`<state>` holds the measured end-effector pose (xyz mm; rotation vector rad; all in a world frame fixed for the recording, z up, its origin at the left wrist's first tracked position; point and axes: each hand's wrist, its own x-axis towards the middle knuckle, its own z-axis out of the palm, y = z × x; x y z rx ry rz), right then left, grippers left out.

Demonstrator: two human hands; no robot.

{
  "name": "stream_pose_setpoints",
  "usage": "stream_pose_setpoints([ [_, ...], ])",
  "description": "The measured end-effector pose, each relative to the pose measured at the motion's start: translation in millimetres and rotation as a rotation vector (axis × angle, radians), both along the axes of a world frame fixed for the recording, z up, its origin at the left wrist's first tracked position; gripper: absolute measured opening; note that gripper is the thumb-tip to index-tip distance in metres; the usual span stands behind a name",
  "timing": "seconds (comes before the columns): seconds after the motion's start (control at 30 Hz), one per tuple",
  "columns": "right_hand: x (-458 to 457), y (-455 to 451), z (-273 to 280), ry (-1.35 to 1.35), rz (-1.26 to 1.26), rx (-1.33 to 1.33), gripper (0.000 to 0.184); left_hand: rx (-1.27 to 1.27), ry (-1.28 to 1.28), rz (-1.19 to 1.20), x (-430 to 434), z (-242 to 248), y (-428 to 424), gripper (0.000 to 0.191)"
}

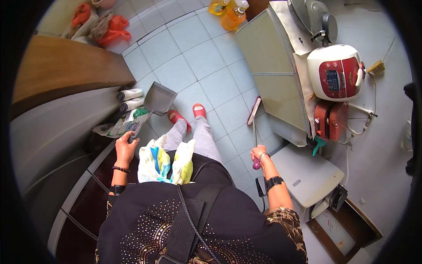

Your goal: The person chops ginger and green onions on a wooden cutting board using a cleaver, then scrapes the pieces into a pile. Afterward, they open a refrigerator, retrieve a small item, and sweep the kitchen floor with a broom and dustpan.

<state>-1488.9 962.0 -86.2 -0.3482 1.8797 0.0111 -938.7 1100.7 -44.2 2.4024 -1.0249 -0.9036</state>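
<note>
My left hand [126,148] grips the handle end of a grey long-handled dustpan [160,98], whose pan is near the floor by my feet. In my right hand [258,153] is the stick of a broom [254,111], its purple grip end poking out below my fist. The broom's bristles meet the tiled floor [194,62] beside a cabinet with pale panels [267,46]. The dustpan and the broom are apart, with my red slippers [199,110] between them. Whether there is dirt in the pan I cannot tell.
At left, white bottles [130,94] and a plastic bag [132,122] stand by a wooden panel [72,66]. Bottles of orange liquid [232,19] are at the far wall. On the right are a red-and-white rice cooker [336,72] and a white appliance [306,175].
</note>
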Motion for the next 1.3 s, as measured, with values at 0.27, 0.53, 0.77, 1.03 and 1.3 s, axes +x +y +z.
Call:
stream_pose_setpoints([
  [0.27,94.8,-32.9,-3.4,-0.115,0.252,-0.020,0.015,0.025,-0.036,0.022,-5.5,-12.0,11.4,0.033],
  [0.53,236.5,-98.9,18.3,-0.331,0.651,0.041,0.013,0.078,-0.003,0.122,-8.9,-1.4,15.7,0.031],
  [0.77,351.2,-127.8,6.6,-0.483,0.505,0.130,0.010,0.036,-0.013,0.220,-24.5,5.4,33.3,0.030],
  [1.03,330.8,-166.8,66.6,-0.519,0.532,0.193,0.009,-0.024,-0.007,0.279,-26.3,-5.4,46.7,0.029],
  [1.3,292.7,-217.0,141.4,-0.139,1.354,0.137,0.050,-0.033,-0.003,0.410,-32.8,18.4,45.1,0.029],
])
